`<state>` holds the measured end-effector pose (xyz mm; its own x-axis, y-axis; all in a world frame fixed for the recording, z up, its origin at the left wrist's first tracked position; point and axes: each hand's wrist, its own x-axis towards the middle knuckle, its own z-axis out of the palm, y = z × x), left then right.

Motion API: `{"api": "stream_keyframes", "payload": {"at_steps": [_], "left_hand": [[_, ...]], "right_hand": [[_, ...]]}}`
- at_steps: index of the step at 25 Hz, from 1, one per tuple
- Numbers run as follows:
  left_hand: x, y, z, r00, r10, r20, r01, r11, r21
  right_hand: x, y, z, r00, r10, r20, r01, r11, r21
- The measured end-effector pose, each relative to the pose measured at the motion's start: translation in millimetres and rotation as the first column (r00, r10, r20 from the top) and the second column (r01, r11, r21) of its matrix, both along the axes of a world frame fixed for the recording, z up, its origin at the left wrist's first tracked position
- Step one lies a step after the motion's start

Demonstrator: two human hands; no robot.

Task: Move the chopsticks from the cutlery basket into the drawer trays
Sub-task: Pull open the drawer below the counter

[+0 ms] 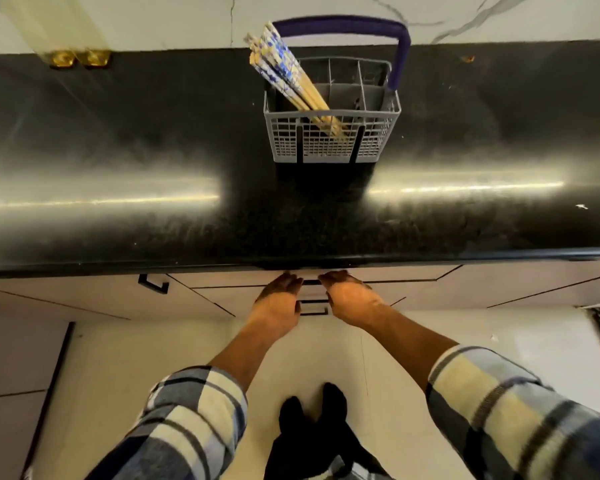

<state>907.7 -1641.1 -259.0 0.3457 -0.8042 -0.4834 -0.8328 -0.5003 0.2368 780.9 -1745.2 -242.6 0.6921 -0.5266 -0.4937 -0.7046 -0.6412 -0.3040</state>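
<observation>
Both grips reach under the table (291, 216) edge at the drawer front (310, 284): left hand (280, 296) and right hand (347, 295) flank its handle, fingertips hidden, so hold unclear. Chopsticks (284, 69) lean in the cutlery basket (331, 133) on the table. No readable writing.

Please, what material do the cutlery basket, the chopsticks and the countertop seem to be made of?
Cutlery basket: probably grey moulded plastic, matte, judging by its thin grid walls; its handle looks dark blue, perhaps plastic too.
Chopsticks: likely bamboo or wood, with pale yellow shafts and blue-and-white patterned tops.
Countertop: seemingly polished black stone, perhaps granite, speckled and giving bright reflections.
</observation>
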Motion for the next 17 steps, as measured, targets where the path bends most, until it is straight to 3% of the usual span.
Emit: {"api": "stream_keyframes", "payload": {"at_steps": [5, 11, 17], "left_hand": [[-2.0, -12.6, -5.9, 0.992, -0.040, 0.121, 0.049, 0.996, -0.078], [-21.5, -41.1, -4.7, 0.974, -0.020, 0.225, -0.003, 0.994, 0.105], [-29.4, -23.2, -3.3, 0.971, -0.041, 0.235, 0.020, 0.996, 0.090]], "right_hand": [[18.9, -3.7, -16.1, 0.997, 0.023, -0.074, -0.027, 0.998, -0.050], [25.8, -2.2, -20.7, 0.998, -0.019, -0.068, 0.012, 0.995, -0.094], [7.9, 21.9, -14.2, 0.994, -0.103, -0.021, 0.103, 0.994, -0.033]]}}
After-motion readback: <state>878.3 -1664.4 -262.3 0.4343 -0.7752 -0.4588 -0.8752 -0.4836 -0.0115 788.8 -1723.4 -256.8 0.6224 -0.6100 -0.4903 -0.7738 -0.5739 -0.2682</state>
